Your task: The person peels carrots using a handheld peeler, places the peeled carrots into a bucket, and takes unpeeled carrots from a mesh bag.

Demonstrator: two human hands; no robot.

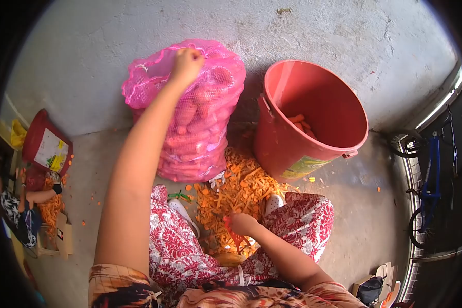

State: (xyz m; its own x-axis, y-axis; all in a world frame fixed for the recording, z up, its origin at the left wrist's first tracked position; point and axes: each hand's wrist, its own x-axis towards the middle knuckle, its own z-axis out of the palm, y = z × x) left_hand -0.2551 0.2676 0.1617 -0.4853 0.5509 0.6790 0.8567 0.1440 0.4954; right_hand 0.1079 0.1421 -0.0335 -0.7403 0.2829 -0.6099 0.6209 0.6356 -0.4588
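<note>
Up at the mouth of a tall pink mesh bag (195,133) full of carrots, my left hand (188,66) is closed, with its fingers on the netting near the rim. The bag stands upright against the wall. Low between my knees, my right hand (244,225) grips a red tool that looks like a peeler (234,237); the fingers hide part of it. Beneath that hand spreads a pile of orange carrot peels and slices (236,185). To the right of the bag a large red bucket (313,123) holds several peeled carrots (301,123).
A grey wall (313,31) rises behind the bag and bucket. On the far left, another person's arm (41,196) shows beside more peels and a tipped red bucket (43,141). A blue bicycle (430,190) stands at the right, with a cardboard box (367,285) at lower right.
</note>
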